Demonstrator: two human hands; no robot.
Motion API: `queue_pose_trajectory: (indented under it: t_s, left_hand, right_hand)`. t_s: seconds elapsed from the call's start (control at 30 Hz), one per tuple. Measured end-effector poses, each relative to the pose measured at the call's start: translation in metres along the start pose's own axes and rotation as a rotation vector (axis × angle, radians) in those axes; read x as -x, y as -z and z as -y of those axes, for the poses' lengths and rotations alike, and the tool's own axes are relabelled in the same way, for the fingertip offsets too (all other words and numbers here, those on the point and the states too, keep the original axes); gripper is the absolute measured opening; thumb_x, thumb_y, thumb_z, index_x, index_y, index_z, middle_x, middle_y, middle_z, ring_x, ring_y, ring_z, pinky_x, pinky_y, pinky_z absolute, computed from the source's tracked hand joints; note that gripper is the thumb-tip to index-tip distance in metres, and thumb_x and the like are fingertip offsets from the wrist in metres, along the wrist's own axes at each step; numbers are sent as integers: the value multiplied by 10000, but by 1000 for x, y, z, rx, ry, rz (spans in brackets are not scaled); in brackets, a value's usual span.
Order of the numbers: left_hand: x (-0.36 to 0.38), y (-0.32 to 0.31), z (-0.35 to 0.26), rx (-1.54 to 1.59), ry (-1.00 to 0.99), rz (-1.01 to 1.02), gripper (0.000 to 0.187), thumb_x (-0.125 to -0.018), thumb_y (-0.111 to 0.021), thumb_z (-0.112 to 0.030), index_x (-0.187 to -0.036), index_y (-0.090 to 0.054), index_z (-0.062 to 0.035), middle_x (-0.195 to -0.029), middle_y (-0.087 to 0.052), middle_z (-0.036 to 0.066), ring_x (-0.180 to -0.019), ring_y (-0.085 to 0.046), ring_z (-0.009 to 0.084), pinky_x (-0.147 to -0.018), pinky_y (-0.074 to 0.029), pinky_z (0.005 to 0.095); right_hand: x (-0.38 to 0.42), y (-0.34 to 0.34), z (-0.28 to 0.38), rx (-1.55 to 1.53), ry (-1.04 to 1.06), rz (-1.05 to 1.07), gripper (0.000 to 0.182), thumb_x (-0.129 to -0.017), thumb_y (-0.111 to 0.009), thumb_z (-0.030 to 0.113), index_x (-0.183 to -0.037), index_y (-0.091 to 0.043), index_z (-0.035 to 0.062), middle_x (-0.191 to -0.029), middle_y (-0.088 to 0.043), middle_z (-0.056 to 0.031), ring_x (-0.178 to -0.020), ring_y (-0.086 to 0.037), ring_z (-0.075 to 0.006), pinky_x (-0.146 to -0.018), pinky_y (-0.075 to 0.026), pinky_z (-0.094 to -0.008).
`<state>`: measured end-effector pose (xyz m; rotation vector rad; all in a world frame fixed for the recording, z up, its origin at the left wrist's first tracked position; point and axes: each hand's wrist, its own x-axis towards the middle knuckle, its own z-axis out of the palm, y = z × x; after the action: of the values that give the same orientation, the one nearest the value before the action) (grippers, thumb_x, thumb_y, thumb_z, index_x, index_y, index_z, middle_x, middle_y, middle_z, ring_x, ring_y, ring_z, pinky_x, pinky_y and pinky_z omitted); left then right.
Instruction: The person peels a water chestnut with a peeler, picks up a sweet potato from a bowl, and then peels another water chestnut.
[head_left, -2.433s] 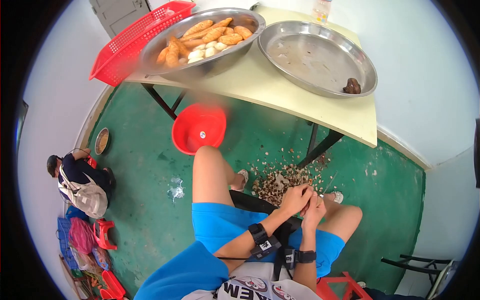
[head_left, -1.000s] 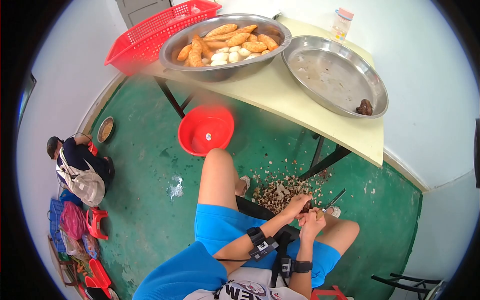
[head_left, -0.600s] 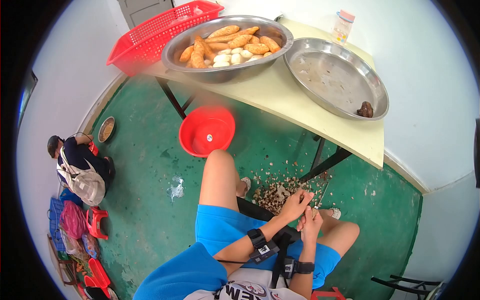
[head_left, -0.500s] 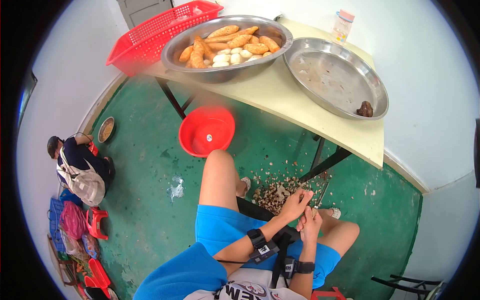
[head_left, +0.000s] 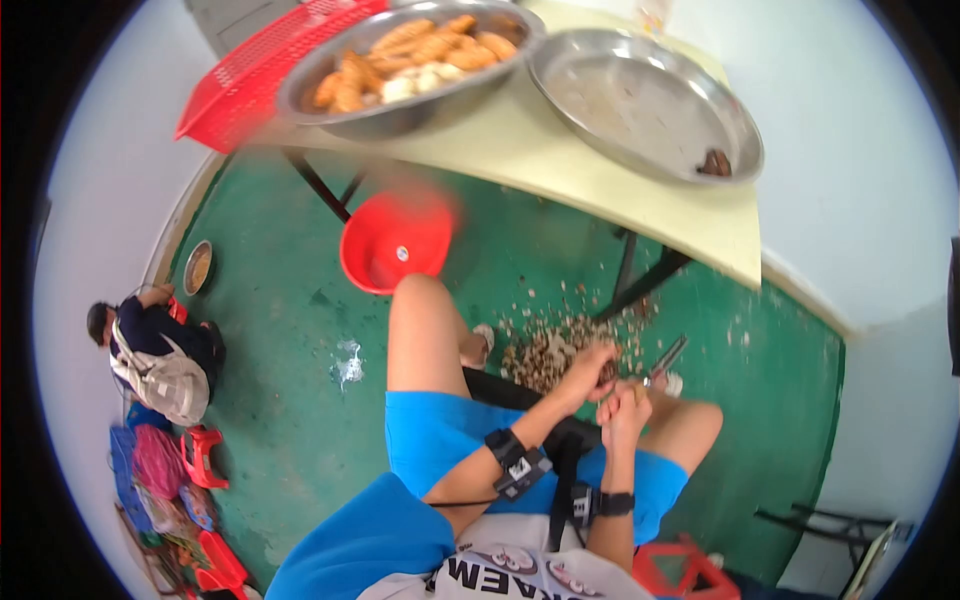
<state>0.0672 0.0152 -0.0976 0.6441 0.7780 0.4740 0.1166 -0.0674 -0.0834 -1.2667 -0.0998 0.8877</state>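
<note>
– Right, what are the hands up to?
– The left hand (head_left: 590, 374) has its fingers curled, pinching a dark brown piece (head_left: 607, 373), partly hidden. Just beside it, the right hand (head_left: 625, 412) closes its fingers round the handle of a bladed tool (head_left: 667, 360), blade angled far right.
– And beneath?
– Scattered scraps (head_left: 552, 352) on the green floor (head_left: 290, 430)!
– Up on the counter (head_left: 700, 215)?
– A metal tray (head_left: 640, 150) at right, one dark lump (head_left: 714, 163) inside; left of it, a basin (head_left: 420, 108) of orange and white pieces.
</note>
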Motion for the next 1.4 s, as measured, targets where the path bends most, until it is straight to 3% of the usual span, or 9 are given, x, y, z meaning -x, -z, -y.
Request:
queue_pose_trajectory:
  t_s: [0.2, 0.27, 0.67, 0.8, 0.87, 1.0, 1.17, 1.3, 1.4]
  left_hand:
    - [9, 18, -27, 145, 118, 111, 423, -839, -359, -548, -861, -435, -133, -551, -441, 52, -386, -321, 112, -361, -230, 230]
    - [9, 20, -31, 118, 111, 148, 473, -846, -294, -580, -871, -440, -131, -560, -454, 59, -395, -332, 123, -383, -251, 245]
    - [6, 17, -25, 21, 37, 155, 374, -884, -348, -457, -806, -457, -108, -678, -500, 34, -413, -369, 101, -370, -246, 229]
    - [7, 11, -25, 45, 15, 113, 349, -897, -353, -398, -838, -457, -71, -631, -492, 47, -386, -394, 99, -329, -231, 217]
    - [9, 9, -27, -4, 21, 49, 344, -891, -367, -396, -856, -457, -66, -613, -486, 40, -374, -383, 97, -325, -226, 215]
    - [7, 11, -24, -78, 6, 33, 371, -888, -366, -409, -836, -472, -58, -593, -476, 31, -364, -372, 89, -324, -240, 211]
    - [9, 3, -22, -229, 4, -31, 488, -878, -335, -478, -710, -503, -52, -582, -466, 12, -457, -430, 77, -351, -296, 200]
    - [11, 3, -22, -351, -4, -78, 553, -878, -309, -500, -670, -521, -34, -571, -474, 32, -499, -452, 98, -400, -344, 234]
    - [6, 9, -17, -567, -131, -100, 608, -892, -274, -487, -667, -549, 7, -556, -484, 58, -506, -460, 124, -466, -380, 278]
  right_hand:
    - [-3, 18, 4, -86, 55, -115, 170, -825, -533, 151, -719, -431, 64, -470, -369, 2, -323, -350, -100, -290, -288, -250]
    - [-6, 17, 4, 158, 130, -192, 159, -806, -577, 139, -738, -460, 56, -471, -384, 6, -327, -359, -85, -291, -290, -230]
    - [-2, 7, 0, 368, 279, -137, 144, -763, -622, 88, -726, -492, 37, -505, -437, 25, -359, -383, -35, -312, -291, -186]
    - [9, -6, 13, 282, 161, -72, 137, -758, -624, 71, -733, -494, 38, -558, -464, 27, -403, -386, -21, -348, -298, -175]
    - [6, -6, 8, 230, 335, -81, 104, -753, -626, 53, -795, -535, 24, -609, -490, 26, -479, -418, -13, -402, -325, -169]
    - [13, -8, 16, 186, 155, 20, 138, -745, -629, 38, -870, -573, 24, -656, -521, 13, -550, -447, -10, -449, -348, -165]
    - [8, -10, -4, 489, 446, -26, 182, -744, -631, 58, -919, -594, 25, -667, -558, 9, -602, -479, -30, -502, -402, -205]
    - [10, -6, -4, 782, 557, -65, 165, -708, -645, 79, -833, -571, 2, -619, -579, -108, -529, -557, -134, -497, -436, -274]
    - [10, -7, -3, 763, 602, -71, 159, -720, -635, 100, -826, -574, -1, -561, -512, -62, -525, -447, -48, -476, -403, -237]
